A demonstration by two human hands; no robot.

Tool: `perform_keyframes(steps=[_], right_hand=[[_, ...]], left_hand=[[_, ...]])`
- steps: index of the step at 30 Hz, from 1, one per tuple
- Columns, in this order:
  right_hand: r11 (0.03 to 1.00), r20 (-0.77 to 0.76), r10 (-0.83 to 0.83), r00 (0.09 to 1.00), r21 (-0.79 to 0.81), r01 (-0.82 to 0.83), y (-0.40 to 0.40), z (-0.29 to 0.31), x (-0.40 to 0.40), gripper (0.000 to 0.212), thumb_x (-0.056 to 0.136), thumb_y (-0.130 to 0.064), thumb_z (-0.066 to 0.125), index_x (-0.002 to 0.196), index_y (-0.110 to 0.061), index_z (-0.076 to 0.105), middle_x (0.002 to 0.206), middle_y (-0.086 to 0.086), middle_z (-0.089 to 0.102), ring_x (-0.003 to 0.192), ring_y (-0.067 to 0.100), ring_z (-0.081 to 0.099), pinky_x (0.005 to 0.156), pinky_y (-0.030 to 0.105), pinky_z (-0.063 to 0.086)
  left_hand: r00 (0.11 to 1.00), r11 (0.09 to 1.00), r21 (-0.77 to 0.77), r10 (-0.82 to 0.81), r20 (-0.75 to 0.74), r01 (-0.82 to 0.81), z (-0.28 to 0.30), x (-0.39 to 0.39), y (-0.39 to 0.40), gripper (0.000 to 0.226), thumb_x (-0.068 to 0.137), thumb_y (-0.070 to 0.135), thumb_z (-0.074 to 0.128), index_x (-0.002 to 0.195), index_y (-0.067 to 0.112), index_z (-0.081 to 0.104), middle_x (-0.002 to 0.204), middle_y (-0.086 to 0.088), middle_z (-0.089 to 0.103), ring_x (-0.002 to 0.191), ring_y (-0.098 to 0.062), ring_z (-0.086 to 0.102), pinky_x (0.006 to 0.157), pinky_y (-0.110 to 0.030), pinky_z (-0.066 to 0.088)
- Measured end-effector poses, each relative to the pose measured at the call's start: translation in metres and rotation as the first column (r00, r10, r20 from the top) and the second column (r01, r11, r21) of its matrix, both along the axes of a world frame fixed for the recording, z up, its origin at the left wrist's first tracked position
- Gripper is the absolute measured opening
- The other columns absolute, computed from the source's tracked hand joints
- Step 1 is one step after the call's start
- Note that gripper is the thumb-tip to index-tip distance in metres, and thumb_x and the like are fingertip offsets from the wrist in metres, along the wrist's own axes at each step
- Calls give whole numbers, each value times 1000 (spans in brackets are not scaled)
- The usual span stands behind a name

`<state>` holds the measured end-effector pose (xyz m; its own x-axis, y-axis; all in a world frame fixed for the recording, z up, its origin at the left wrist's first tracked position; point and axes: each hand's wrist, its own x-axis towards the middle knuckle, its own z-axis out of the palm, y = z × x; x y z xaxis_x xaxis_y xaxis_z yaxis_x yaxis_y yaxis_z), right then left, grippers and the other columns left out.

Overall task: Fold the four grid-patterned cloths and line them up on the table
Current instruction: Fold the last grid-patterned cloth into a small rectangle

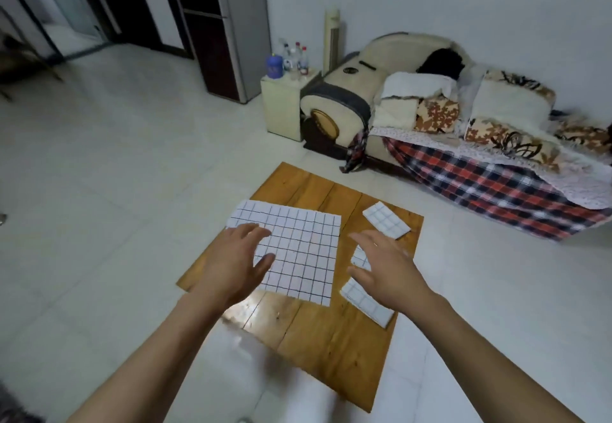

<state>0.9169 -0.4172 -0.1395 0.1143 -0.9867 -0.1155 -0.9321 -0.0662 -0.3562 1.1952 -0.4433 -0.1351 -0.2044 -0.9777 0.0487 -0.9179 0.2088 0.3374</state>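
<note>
A white cloth with a dark grid (298, 250) lies spread flat on the low wooden table (331, 340). My left hand (235, 263) hovers over its left part, fingers spread and relaxed, holding nothing. Three folded grid cloths lie along the table's right side: the far folded cloth (385, 220), a middle folded cloth (359, 258) mostly hidden under my right hand (381, 267), and the near folded cloth (367, 303). My right hand is open above them, fingers straight.
The table stands on a pale tiled floor (116, 190). A sofa (463, 131) with cushions and a plaid blanket is behind it at the right. A small white cabinet (284, 104) with bottles stands by the sofa's arm.
</note>
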Motion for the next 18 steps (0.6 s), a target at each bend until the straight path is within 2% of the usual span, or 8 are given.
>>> perform_keyframes(steps=[6,10,15,18], right_hand=[[995,-85,103,991,-10,-104,-22,20,98,63,94,-50,53,149,-36,26,156,-6,30,142,18,28,114,43,27],[983,-139,182,973,-5,-185,-42,27,188,64,94,-56,49,150,-37,25,158,-4,28,144,19,26,115,45,28],[970,-103,242,965,-8,-244,-60,33,303,63,95,-56,48,151,-36,26,159,-4,27,145,19,25,117,44,25],[970,-74,240,968,-26,-242,-68,36,346,62,95,-55,49,150,-35,28,158,-5,29,145,17,27,117,42,27]], left_hand=[[990,993,-24,115,-85,-118,1,103,12,44,91,41,62,133,27,57,143,0,51,129,-25,46,103,-42,40],[986,987,-61,144,-86,-150,-8,184,14,44,93,47,58,133,30,56,142,4,50,134,-21,39,104,-38,37],[984,986,-42,155,-85,-159,-24,273,15,42,92,47,57,132,32,56,142,6,49,138,-18,34,106,-38,35],[981,986,-27,158,-117,-162,-24,313,4,41,93,45,57,132,31,56,142,5,49,137,-18,35,106,-37,34]])
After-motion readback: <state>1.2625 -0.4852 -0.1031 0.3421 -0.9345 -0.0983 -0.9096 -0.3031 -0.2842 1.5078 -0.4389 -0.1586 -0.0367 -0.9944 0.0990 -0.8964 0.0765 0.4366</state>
